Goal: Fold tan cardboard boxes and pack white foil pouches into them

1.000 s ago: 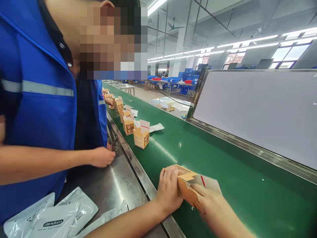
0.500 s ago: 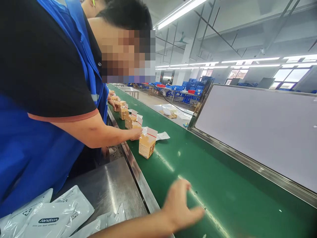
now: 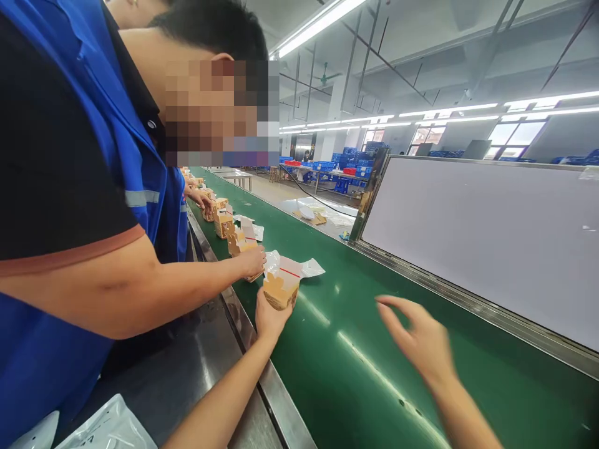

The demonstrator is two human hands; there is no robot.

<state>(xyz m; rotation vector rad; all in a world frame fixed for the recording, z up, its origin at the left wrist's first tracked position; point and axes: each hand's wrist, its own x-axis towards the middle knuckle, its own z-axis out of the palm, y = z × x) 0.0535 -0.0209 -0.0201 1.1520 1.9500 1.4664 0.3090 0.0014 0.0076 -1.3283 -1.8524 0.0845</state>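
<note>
My left hand [image 3: 272,317] is wrapped round the lower part of a small open carton [image 3: 281,288], yellow-brown with a white raised flap crossed by a red strip. The carton stands on the green conveyor belt [image 3: 355,293]. Beside its flap lies a white pouch [image 3: 312,268], and clear plastic [image 3: 271,263] shows at its left edge. Over the belt to the right, my right hand [image 3: 416,337] is empty, thumb and forefinger apart. A co-worker's hand [image 3: 254,260] touches another open carton [image 3: 241,240] just beyond mine.
More open cartons [image 3: 223,221] line the belt's left side towards another person's hand [image 3: 200,196]. White printed pouches [image 3: 110,430] lie on the metal table [image 3: 187,368] at lower left. A metal rail [image 3: 281,399] edges the belt; a white panel [image 3: 482,249] rises on its right.
My left hand has reached forward and closed round the nearest carton, tilting it slightly. My right hand has come into view over the belt.
</note>
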